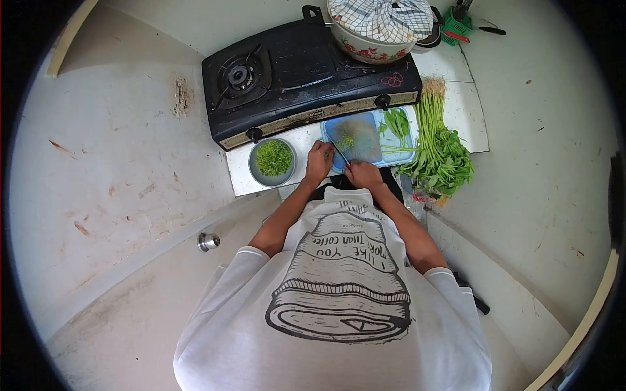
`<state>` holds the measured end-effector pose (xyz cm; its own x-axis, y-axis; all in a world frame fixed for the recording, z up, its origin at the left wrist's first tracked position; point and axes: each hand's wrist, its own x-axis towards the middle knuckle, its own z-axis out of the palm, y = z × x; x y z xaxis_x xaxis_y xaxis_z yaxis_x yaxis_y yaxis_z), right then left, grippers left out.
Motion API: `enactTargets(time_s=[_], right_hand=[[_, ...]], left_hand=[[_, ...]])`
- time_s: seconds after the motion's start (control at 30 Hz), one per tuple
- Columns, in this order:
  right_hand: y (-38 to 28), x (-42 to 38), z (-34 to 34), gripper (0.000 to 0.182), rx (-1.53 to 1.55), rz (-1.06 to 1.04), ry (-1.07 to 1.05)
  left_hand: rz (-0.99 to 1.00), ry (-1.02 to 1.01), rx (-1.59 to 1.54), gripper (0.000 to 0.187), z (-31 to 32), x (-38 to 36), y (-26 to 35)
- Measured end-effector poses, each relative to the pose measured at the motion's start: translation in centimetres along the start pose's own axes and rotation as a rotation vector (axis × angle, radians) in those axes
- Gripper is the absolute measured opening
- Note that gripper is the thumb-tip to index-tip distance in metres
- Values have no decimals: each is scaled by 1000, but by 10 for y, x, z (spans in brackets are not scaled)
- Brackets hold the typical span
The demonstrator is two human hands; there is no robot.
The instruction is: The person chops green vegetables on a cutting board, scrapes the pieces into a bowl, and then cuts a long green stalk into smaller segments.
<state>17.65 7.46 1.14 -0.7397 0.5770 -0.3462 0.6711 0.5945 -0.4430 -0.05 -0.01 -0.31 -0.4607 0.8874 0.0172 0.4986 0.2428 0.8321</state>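
We are chopping greens on the blue cutting board point(365, 140), which is lying on the counter point(450, 104) just in front of the gas stove point(300, 75). Our right hand point(363, 174) is closing around the handle of the knife point(340, 152), and our left hand point(319, 161) is resting curled at the board's left edge, beside the blade; whether it is pinching any stems is too small to tell.

The knife is lying with its long axis on a diagonal, the handle towards us and the tip pointing away and to the left, towards the small heap of chopped greens point(346, 141) in the middle of the board.

To do this well, we judge that we should be keeping the left fingertips tucked back from the edge, gathering the heap tight, and rocking the blade through it rather than lifting high.

A grey bowl of chopped greens point(273, 158) is sitting just left of the board. A few cut stems point(396, 122) are lying on the board's right part, and a long bunch of leafy greens point(438, 146) is lying beside it, roots pointing away from us. A covered floral pot point(375, 29) is standing on the stove.
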Motion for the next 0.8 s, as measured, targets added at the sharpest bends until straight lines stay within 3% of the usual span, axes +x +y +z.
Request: enactTargets(time_s=[0.37, 0.47, 0.57, 0.7, 0.8], right_hand=[[0, 1, 2, 46, -13, -23, -1], [0, 1, -1, 47, -11, -2, -37], [1, 2, 1, 48, -9, -15, -24], [2, 2, 2, 47, -32, -17, -27], [1, 2, 2, 46, -19, -15, -30]], left_hand=[[20, -74, -113, 20, -9, 2, -4], [-102, -205, -141, 26, -26, 2, -5], [-325, -312, -389, 26, -23, 0, -45], [-487, -249, -751, 28, -31, -1, -30], [-396, -295, -498, 28, -35, 1, -13]])
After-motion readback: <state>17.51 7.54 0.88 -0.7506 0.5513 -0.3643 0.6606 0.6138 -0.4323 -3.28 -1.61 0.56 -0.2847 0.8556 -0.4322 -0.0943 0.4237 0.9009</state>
